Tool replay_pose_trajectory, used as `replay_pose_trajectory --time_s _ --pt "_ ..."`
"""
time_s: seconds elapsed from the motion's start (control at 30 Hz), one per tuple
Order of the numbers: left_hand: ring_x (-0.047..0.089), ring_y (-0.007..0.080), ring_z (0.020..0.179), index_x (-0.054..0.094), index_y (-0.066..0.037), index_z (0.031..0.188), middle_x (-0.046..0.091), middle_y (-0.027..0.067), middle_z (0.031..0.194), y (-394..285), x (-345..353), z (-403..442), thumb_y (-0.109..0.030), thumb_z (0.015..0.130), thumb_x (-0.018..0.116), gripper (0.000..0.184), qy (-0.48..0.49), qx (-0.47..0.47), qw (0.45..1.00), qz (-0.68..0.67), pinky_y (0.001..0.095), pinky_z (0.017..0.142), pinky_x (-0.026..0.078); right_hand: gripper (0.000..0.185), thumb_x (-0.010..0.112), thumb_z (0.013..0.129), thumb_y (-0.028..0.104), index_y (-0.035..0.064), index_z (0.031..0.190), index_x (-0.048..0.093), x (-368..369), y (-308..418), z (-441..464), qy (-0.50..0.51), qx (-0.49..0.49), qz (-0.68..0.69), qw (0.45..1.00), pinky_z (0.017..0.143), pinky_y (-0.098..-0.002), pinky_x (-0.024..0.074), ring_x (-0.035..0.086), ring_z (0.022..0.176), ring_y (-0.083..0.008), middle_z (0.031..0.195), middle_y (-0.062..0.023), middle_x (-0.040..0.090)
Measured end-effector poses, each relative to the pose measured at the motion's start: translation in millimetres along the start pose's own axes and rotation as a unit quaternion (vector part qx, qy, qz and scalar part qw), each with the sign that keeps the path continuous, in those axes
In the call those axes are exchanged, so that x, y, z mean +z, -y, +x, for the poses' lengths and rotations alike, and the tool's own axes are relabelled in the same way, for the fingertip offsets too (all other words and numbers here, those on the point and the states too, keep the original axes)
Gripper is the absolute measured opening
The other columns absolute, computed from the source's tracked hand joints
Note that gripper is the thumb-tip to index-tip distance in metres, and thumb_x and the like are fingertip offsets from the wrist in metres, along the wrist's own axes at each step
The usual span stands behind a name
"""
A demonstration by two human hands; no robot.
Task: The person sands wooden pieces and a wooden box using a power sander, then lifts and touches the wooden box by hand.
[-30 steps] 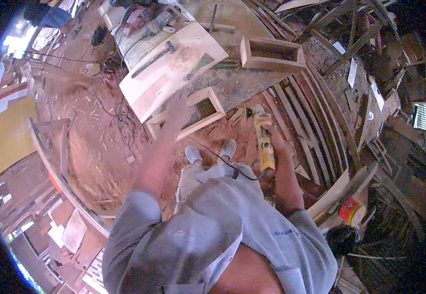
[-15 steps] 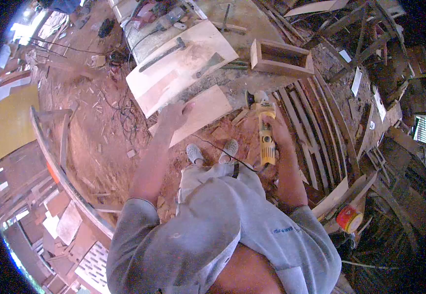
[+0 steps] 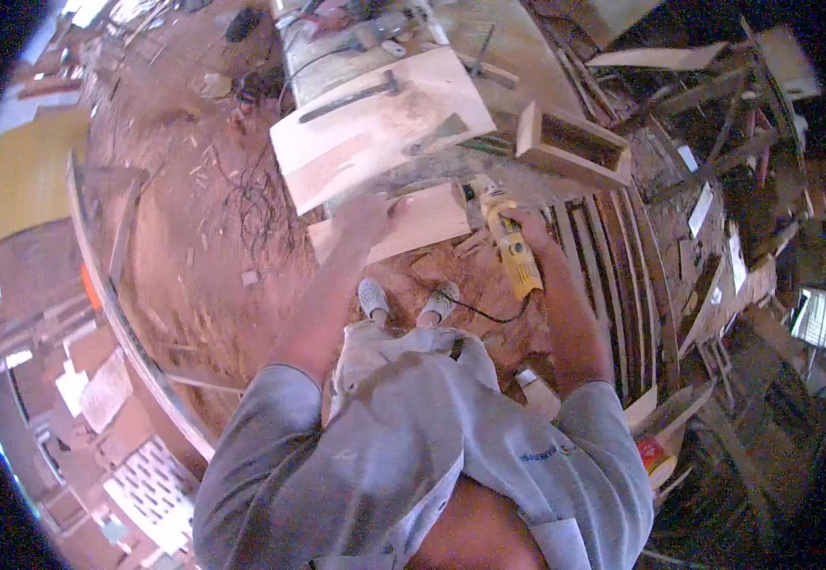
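Note:
My left hand point(image 3: 373, 217) grips a pale wooden board point(image 3: 436, 218) near its middle; the thumb lies on the upper face and the other fingers are hard to make out. My right hand point(image 3: 529, 226) is wrapped round a yellow angle grinder point(image 3: 519, 258). The grinder's head points away from me, close to the board's right end. A dark cord point(image 3: 479, 312) runs from its rear end past my feet. Beyond the board, a larger pale panel point(image 3: 346, 142) lies on the bench, with a clamp-like metal bar point(image 3: 346, 103) on it.
An open wooden box frame point(image 3: 574, 157) stands on the bench at the right. Long wooden strips point(image 3: 612, 285) lie side by side to my right. Tangled cords point(image 3: 261, 214) and wood scraps cover the dusty floor at left. A red and yellow can point(image 3: 655, 458) is at lower right.
The grinder has tilted, its rear end swinging right, and its head is nearer the board's end. The board lies more level in view. The whole view has shifted.

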State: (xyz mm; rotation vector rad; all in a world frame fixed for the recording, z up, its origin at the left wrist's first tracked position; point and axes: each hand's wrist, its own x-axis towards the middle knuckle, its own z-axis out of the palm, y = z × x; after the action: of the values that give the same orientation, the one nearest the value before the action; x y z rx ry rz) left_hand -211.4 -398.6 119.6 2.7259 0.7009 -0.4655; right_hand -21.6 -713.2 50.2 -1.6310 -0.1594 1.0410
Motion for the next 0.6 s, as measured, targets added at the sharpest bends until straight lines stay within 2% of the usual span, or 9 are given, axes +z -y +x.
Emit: replay_pose_trajectory --time_s 0.07,0.13,0.2,0.27,0.33,0.5,0.6 --pt "0.074 0.0388 0.097 0.077 -0.008 0.107 0.077 0.0184 0.100 -9 -20 -13 -0.070 0.100 0.039 0.073 0.007 -0.022 1.000 0.006 0.0546 0.086 0.057 0.037 0.069 0.095 0.039 0.0024 0.104 0.069 -14 -25 25 0.024 -0.055 -0.062 0.996 0.051 -0.0381 0.0593 0.069 0.056 -0.0220 0.078 -0.0084 0.072" --pt "0.074 0.0379 0.097 0.077 -0.008 0.105 0.077 0.0182 0.100 -9 -27 -18 -0.071 0.099 0.040 0.074 -0.011 -0.018 1.000 -0.002 0.0545 0.085 0.058 0.038 0.067 0.097 0.041 0.0038 0.102 0.070 -15 -9 29 0.023 0.019 -0.005 1.000 0.050 -0.0373 0.0588 0.068 0.055 -0.0213 0.076 -0.0073 0.071" --pt "0.074 0.0374 0.097 0.078 -0.009 0.104 0.077 0.0181 0.099 -10 -29 -21 -0.072 0.099 0.040 0.074 -0.017 -0.012 1.000 0.005 0.0547 0.084 0.058 0.039 0.066 0.097 0.044 0.0051 0.100 0.070 -12 -6 18 -0.001 0.053 0.044 0.998 0.050 -0.0369 0.0583 0.068 0.054 -0.0208 0.075 -0.0066 0.071" --pt "0.075 0.0374 0.096 0.079 -0.008 0.102 0.077 0.0180 0.098 -9 -26 -14 -0.071 0.099 0.040 0.074 -0.023 -0.020 0.999 0.021 0.0551 0.083 0.058 0.039 0.066 0.097 0.044 0.0057 0.100 0.069 -12 -16 3 -0.029 0.041 0.068 0.996 0.050 -0.0370 0.0583 0.068 0.054 -0.0209 0.075 -0.0066 0.071" --pt "0.075 0.0375 0.095 0.079 -0.007 0.101 0.077 0.0179 0.096 -11 -26 -21 -0.070 0.099 0.039 0.074 -0.064 -0.032 0.997 0.012 0.0551 0.083 0.059 0.039 0.066 0.097 0.044 0.0057 0.101 0.069 -19 -21 -15 -0.011 0.068 0.060 0.996 0.050 -0.0372 0.0585 0.068 0.055 -0.0212 0.076 -0.0065 0.071" --pt "0.075 0.0380 0.094 0.079 -0.006 0.099 0.077 0.0186 0.094 -9 -33 -15 -0.069 0.100 0.039 0.075 -0.013 -0.021 1.000 -0.016 0.0538 0.084 0.059 0.038 0.065 0.098 0.044 0.0057 0.102 0.069 -36 -44 -32 0.008 0.100 0.055 0.993 0.052 -0.0378 0.0590 0.069 0.057 -0.0219 0.078 -0.0064 0.071" --pt "0.075 0.0382 0.095 0.079 -0.005 0.099 0.077 0.0191 0.094 -7 -25 -12 -0.069 0.101 0.038 0.076 -0.004 -0.008 1.000 -0.021 0.0526 0.086 0.059 0.038 0.064 0.098 0.043 0.0057 0.103 0.069 -52 -88 -28 0.003 0.091 0.063 0.994 0.053 -0.0381 0.0594 0.069 0.058 -0.0223 0.079 -0.0063 0.072"
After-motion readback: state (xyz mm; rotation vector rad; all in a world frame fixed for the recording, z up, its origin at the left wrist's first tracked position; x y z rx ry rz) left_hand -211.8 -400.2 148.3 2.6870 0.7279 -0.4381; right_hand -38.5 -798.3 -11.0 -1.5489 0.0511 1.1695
